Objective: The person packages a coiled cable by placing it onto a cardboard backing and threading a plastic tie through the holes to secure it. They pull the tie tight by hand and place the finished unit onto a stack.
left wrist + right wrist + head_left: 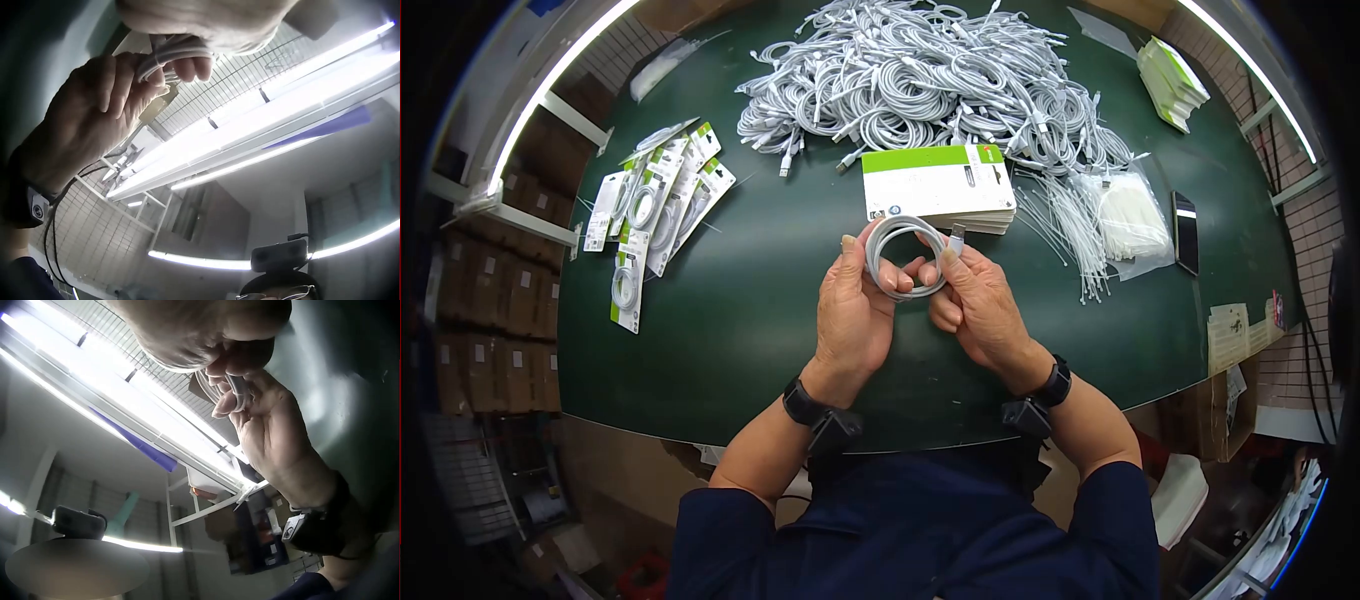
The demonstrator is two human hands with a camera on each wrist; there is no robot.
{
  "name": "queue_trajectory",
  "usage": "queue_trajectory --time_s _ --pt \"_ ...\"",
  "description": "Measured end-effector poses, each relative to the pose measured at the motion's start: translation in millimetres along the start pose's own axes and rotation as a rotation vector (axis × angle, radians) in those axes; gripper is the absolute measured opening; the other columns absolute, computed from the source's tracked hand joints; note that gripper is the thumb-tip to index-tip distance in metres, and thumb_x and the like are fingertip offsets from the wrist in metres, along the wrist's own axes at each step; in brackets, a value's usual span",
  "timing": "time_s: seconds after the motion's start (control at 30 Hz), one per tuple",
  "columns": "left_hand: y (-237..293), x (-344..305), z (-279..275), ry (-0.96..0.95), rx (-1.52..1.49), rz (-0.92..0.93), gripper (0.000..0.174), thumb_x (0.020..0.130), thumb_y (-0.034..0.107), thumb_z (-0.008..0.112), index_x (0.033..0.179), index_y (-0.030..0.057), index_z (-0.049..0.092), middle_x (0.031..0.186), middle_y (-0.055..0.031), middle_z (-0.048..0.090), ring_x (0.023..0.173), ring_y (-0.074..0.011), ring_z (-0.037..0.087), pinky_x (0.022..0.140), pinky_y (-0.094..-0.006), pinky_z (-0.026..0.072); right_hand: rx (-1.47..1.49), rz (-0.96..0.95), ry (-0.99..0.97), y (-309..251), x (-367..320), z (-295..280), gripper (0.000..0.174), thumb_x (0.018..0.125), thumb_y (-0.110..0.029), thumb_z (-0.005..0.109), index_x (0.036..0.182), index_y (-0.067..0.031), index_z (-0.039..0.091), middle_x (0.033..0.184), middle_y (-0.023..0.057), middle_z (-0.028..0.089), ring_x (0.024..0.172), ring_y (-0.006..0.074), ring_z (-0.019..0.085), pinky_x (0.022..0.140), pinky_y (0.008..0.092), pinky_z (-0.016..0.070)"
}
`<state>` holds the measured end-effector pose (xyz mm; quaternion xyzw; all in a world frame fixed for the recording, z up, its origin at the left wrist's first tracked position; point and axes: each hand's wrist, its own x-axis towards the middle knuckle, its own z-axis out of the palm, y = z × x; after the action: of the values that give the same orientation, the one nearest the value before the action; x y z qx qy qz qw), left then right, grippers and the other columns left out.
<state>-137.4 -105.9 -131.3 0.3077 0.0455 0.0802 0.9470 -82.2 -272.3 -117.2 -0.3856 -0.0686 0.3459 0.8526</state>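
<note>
Both hands hold one coiled white cable [905,256] above the green table [740,300], close to the front edge. My left hand [868,264] grips the coil's left side, thumb on top and fingers curled through the ring. My right hand [940,266] pinches the right side, where a USB plug [957,236] sticks up beside the thumb. The left wrist view shows the cable [181,53] strands running between the near left hand and the right hand [94,119]. In the right wrist view the cable [234,387] lies in the curled fingers of the left hand [281,437].
A stack of green-and-white cards [940,185] lies just beyond the hands. Behind it is a big pile of loose white cables [920,80]. Packaged cables [650,210] lie at the left. A bag of white ties [1130,220], a phone [1186,232] and more cards [1172,80] are at the right.
</note>
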Motion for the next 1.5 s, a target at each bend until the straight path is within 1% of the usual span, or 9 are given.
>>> queue_trajectory --time_s 0.13,0.17,0.3,0.6,0.83,1.1,1.23,1.37,1.5 --pt "24.7 7.4 4.8 0.147 0.073 -0.120 0.057 0.117 0.042 0.036 0.152 -0.0017 0.047 0.081 -0.0033 0.066 0.074 -0.0138 0.064 0.105 -0.0452 0.0554 -0.103 0.039 -0.025 -5.9 1.6 0.0 0.031 0.114 -0.029 0.055 0.127 -0.0026 0.063 0.090 -0.0012 0.063 0.053 0.0026 0.043 0.047 0.0207 0.0363" --pt "33.4 10.1 11.1 0.166 0.166 -0.169 0.055 0.117 0.040 0.040 0.147 -0.0035 0.053 0.078 -0.0052 0.068 0.068 -0.0126 0.064 0.086 -0.0358 0.0617 -0.131 0.050 -0.024 -7.2 1.3 1.1 0.030 0.113 -0.029 0.055 0.122 -0.0019 0.064 0.087 -0.0016 0.062 0.053 0.0023 0.043 0.047 0.0206 0.0364" --pt "60.3 14.9 -11.5 -0.161 0.743 -0.228 0.050 0.116 0.035 0.046 0.137 -0.0079 0.062 0.070 -0.0079 0.068 0.055 -0.0135 0.062 0.053 -0.0219 0.0515 -0.407 0.150 -0.145 -3.2 1.0 -5.4 0.032 0.112 -0.028 0.057 0.094 -0.0023 0.064 0.071 -0.0043 0.055 0.051 0.0020 0.042 0.047 0.0216 0.0396" --pt "37.4 6.8 -9.2 0.040 0.292 -0.321 0.041 0.111 0.033 0.059 0.126 -0.0033 0.067 0.063 0.0039 0.048 0.050 -0.0050 0.039 0.058 -0.0265 0.0428 -0.845 0.074 -0.173 -7.2 -1.2 2.0 0.031 0.112 -0.025 0.055 0.096 -0.0011 0.066 0.075 -0.0019 0.061 0.056 0.0041 0.052 0.051 0.0230 0.0446" --pt "33.4 12.8 -10.8 0.044 0.519 -0.344 0.029 0.106 0.021 0.066 0.122 -0.0028 0.070 0.071 0.0052 0.052 0.057 -0.0022 0.040 0.050 -0.0215 0.0323 -0.815 0.055 -0.083 -2.7 5.4 -6.0 0.035 0.113 -0.029 0.055 0.099 -0.0016 0.071 0.074 -0.0017 0.061 0.058 0.0040 0.053 0.053 0.0234 0.0442" --pt "39.4 15.0 -24.1 -0.070 0.677 -0.394 0.042 0.112 0.033 0.055 0.130 -0.0028 0.065 0.072 0.0029 0.052 0.058 -0.0050 0.043 0.054 -0.0235 0.0395 -1.085 0.020 -0.194 1.5 8.1 -1.3 0.031 0.111 -0.025 0.056 0.098 -0.0005 0.069 0.074 0.0023 0.062 0.054 0.0076 0.052 0.051 0.0260 0.0447" --pt "36.9 10.8 -24.8 -0.022 0.225 -0.359 0.050 0.111 0.038 0.057 0.141 -0.0017 0.054 0.077 0.0011 0.053 0.063 -0.0077 0.049 0.069 -0.0299 0.0520 -0.687 0.089 -0.037 6.9 9.3 -8.6 0.026 0.112 -0.021 0.055 0.115 0.0027 0.065 0.082 0.0011 0.062 0.054 0.0059 0.054 0.047 0.0234 0.0468" --pt "26.9 7.6 -15.8 -0.079 0.219 -0.238 0.047 0.112 0.033 0.057 0.143 -0.0016 0.052 0.080 0.0019 0.051 0.069 -0.0090 0.052 0.088 -0.0378 0.0578 -0.329 0.108 0.063 3.1 14.0 -11.8 0.032 0.113 -0.025 0.056 0.120 0.0047 0.064 0.085 -0.0008 0.060 0.052 0.0029 0.047 0.046 0.0212 0.0453" --pt "25.3 6.9 -20.1 0.011 0.196 -0.279 0.048 0.113 0.032 0.054 0.144 -0.0050 0.052 0.079 0.0022 0.050 0.068 -0.0092 0.052 0.087 -0.0372 0.0583 -0.337 0.125 0.023 0.2 15.2 -15.2 0.035 0.113 -0.029 0.056 0.123 0.0040 0.064 0.086 -0.0009 0.060 0.052 0.0015 0.043 0.047 0.0204 0.0442"
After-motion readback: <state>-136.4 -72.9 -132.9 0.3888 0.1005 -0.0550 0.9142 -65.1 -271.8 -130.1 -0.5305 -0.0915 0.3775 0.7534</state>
